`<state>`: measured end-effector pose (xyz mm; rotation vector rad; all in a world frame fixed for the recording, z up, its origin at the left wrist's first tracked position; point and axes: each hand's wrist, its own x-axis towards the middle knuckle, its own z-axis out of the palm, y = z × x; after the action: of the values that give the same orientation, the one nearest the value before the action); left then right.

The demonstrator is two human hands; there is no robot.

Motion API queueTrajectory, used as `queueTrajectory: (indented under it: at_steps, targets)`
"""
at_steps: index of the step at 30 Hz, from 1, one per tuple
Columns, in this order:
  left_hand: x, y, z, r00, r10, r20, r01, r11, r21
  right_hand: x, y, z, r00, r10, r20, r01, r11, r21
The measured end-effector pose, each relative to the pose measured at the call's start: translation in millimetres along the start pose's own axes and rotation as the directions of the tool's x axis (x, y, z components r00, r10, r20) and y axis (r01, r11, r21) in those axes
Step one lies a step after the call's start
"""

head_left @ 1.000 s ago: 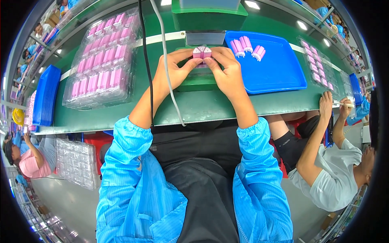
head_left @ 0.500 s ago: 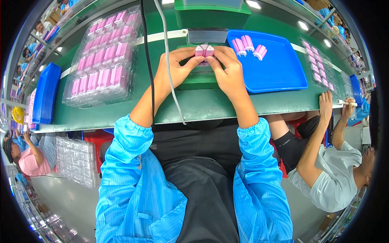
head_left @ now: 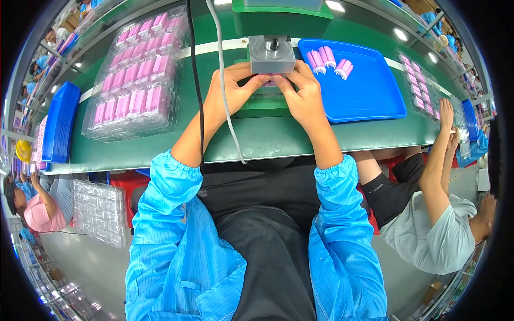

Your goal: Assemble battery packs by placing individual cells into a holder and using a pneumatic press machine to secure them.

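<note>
My left hand (head_left: 234, 87) and my right hand (head_left: 302, 91) meet just under a small grey block-shaped fixture (head_left: 271, 54) at the middle of the green bench. Between the fingertips of both hands sits a pair of pink cylindrical cells (head_left: 269, 82), pushed under the grey fixture and mostly hidden by it. Three loose groups of pink cells (head_left: 328, 60) lie at the far end of a blue tray (head_left: 365, 91) to my right. To my left stands a clear plastic tray (head_left: 136, 81) filled with several rows of pink cells.
A black cable (head_left: 195, 80) and a white cable (head_left: 224, 85) hang across my left forearm. A green machine base (head_left: 282, 18) stands behind the fixture. Stacked blue trays (head_left: 58, 123) lie at far left. A person in a grey shirt (head_left: 441, 230) works at the right.
Both hands have carried the pink cells forward, from in front of the grey fixture to under it, so the cells are now mostly covered.
</note>
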<state>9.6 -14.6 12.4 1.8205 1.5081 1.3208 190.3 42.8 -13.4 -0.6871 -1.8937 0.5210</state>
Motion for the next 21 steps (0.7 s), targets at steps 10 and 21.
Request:
queueTrajectory:
  at_steps: [10,21]
  targets:
    - [0.0,-2.5,1.5,1.0,-0.007,0.0,0.007,0.998,-0.057,-0.8,1.3,1.8,1.0,0.007,0.007,-0.007,1.0,0.017]
    - [-2.1,-5.0,1.1,1.0,0.003,-0.014,-0.003,0.999,-0.047,0.4,1.8,1.5,1.0,0.002,0.002,-0.002,1.0,0.013]
